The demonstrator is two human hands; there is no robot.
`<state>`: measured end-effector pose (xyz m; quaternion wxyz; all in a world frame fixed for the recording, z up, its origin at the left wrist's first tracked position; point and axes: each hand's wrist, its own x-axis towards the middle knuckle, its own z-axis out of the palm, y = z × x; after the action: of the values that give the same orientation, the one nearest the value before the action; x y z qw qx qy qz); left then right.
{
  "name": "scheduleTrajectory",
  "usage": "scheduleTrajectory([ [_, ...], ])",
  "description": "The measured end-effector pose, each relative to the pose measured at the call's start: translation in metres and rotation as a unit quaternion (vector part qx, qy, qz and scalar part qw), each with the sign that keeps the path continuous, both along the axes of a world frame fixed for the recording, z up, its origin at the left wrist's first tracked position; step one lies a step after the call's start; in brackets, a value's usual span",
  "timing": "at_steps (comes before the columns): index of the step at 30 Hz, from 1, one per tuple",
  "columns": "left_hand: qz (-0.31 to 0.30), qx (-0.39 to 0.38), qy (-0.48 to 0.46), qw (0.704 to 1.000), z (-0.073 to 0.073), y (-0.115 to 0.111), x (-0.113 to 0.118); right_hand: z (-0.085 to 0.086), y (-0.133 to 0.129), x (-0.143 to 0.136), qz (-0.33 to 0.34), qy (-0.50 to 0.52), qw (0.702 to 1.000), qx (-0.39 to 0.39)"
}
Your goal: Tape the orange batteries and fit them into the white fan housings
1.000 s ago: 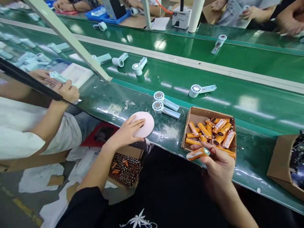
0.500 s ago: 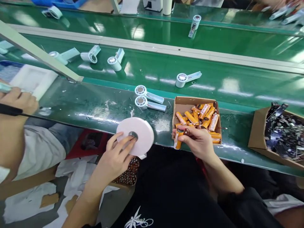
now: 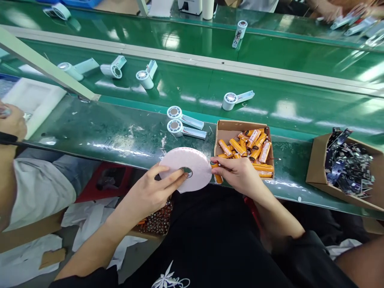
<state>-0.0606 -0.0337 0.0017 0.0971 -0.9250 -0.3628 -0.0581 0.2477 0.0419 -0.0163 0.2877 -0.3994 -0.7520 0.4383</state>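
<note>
A white roll of tape [image 3: 198,176] is gripped in my left hand [image 3: 157,186], with fingers at its centre hole. My right hand [image 3: 240,172] pinches an orange battery [image 3: 217,176] by its upper end, close against the right edge of the roll. The fingertips of that hand meet the roll's rim; whether they also hold a bit of tape I cannot tell. Just behind the right hand stands a cardboard box [image 3: 228,125] of orange wired batteries [image 3: 238,147], several with white strips on them.
Two light-blue fan bodies [image 3: 192,132] lie behind the roll. More fan bodies [image 3: 145,78] rest on the green conveyor [image 3: 186,86]. At right sits a carton of small dark parts [image 3: 349,168]. A co-worker's hand [image 3: 13,120] is at far left, by a white tray [image 3: 45,104].
My left hand has brought the tape roll to the right. My right hand has shifted slightly left with the battery, so the two now meet. The co-worker's hand at left has drawn back leftward.
</note>
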Motion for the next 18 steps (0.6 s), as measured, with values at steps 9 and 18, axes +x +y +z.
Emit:
scheduleTrajectory([
  [9,0.034,0.082,-0.048,0.995,0.005,0.007,0.016,-0.018,0.010,-0.015,-0.129,0.244,0.946,-0.168],
  [18,0.173,0.144,-0.295,0.929,-0.037,-0.005,0.081,-0.024,-0.013,-0.042,-0.289,0.331,0.898,-0.036],
])
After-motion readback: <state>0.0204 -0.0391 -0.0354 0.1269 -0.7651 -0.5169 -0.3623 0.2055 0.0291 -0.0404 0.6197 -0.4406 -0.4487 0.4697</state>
